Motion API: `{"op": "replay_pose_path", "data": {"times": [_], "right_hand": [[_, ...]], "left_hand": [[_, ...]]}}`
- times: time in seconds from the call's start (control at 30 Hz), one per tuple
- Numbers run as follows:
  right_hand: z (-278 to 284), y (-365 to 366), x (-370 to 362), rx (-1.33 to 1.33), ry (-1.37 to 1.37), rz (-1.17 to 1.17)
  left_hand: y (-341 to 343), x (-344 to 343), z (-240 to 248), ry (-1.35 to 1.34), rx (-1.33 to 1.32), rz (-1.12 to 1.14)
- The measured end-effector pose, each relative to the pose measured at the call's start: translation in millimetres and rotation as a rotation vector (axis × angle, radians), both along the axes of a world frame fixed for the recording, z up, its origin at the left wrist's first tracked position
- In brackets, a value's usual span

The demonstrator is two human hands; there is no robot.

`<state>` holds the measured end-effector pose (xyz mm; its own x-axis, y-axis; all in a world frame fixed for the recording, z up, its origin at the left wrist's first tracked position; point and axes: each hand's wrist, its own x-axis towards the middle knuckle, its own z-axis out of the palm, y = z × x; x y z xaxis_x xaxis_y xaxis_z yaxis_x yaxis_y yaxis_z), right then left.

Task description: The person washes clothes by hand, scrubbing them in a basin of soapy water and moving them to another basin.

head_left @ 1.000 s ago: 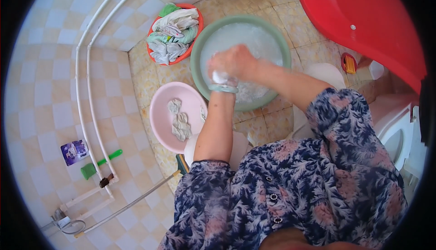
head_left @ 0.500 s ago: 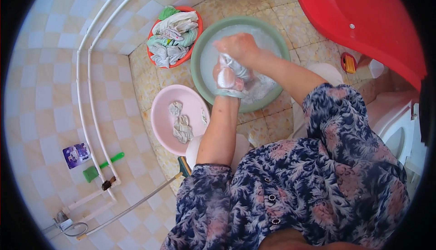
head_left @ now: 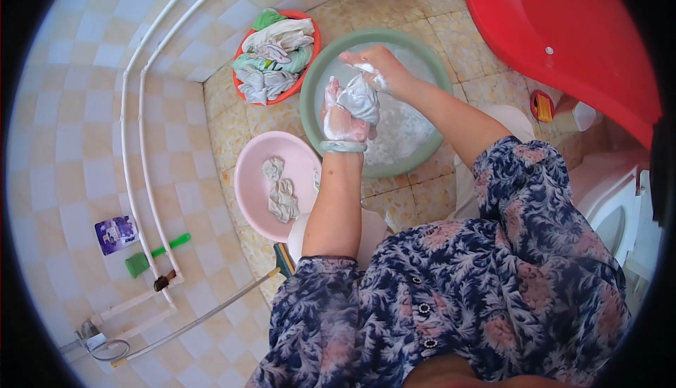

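A wet, soapy whitish cloth (head_left: 360, 99) is bunched between my hands above the green basin (head_left: 308, 131), which holds foamy water. My left hand (head_left: 345, 123), with a pale green bangle at its wrist, lies palm up under the cloth and grips its lower part; thumb and fingers are coated in suds. At the cloth's upper end, my right hand (head_left: 381, 69) has its fingers curled on it, with white foam along the palm side. Its fingertips are partly hidden.
A pink basin (head_left: 243, 177) with a few small pale cloths stands at the near left. Behind it is an orange basin (head_left: 316, 30) heaped with laundry. A large red tub (head_left: 556, 8) leans at the right, near a toilet (head_left: 611, 222). A long-handled squeegee (head_left: 283, 258) rests by the left wall.
My left hand has shifted slightly left and turned more palm up. The right hand has moved a little right, and more of the cloth shows between them.
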<state>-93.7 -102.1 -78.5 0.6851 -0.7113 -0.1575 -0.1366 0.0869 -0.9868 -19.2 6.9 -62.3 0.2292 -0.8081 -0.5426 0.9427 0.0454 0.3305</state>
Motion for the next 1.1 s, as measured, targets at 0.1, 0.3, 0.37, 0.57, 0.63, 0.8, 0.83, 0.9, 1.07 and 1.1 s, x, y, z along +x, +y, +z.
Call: {"op": "replay_pose_path", "data": {"times": [0.1, 0.3, 0.37, 0.57, 0.63, 0.8, 0.83, 0.9, 1.07, 1.1], "right_hand": [[1, -2, -5, 0.058, -0.157, 0.021], [48, 2, -13, -0.085, -0.197, 0.105], [53, -2, -21, -0.153, -0.259, 0.251], [56, 10, -25, -0.562, -0.110, 0.354], [58, 9, -28, -0.635, 0.018, 0.405], [67, 16, -32, -0.714, -0.013, 0.308], [69, 15, -33, -0.690, 0.027, 0.262], [66, 12, -32, -0.629, 0.031, 0.220], [45, 8, -24, -0.498, 0.098, 0.192], [34, 7, -21, -0.380, -0.015, 0.185]], "left_hand": [[-5, -8, 12, -0.047, 0.085, 0.032], [1, 13, -7, -0.151, 0.009, 0.086], [-3, 7, -2, -0.188, 0.035, 0.095], [0, 3, 12, -0.105, -0.082, 0.030], [2, 1, 19, -0.110, -0.078, -0.026], [2, 17, 6, -0.532, 0.126, 0.132], [0, 19, 5, -0.675, 0.134, 0.186], [-2, 17, 3, -0.599, 0.109, 0.206], [-6, 4, 17, -0.415, 0.051, 0.181], [-7, 3, 20, -0.391, 0.052, 0.182]]}}
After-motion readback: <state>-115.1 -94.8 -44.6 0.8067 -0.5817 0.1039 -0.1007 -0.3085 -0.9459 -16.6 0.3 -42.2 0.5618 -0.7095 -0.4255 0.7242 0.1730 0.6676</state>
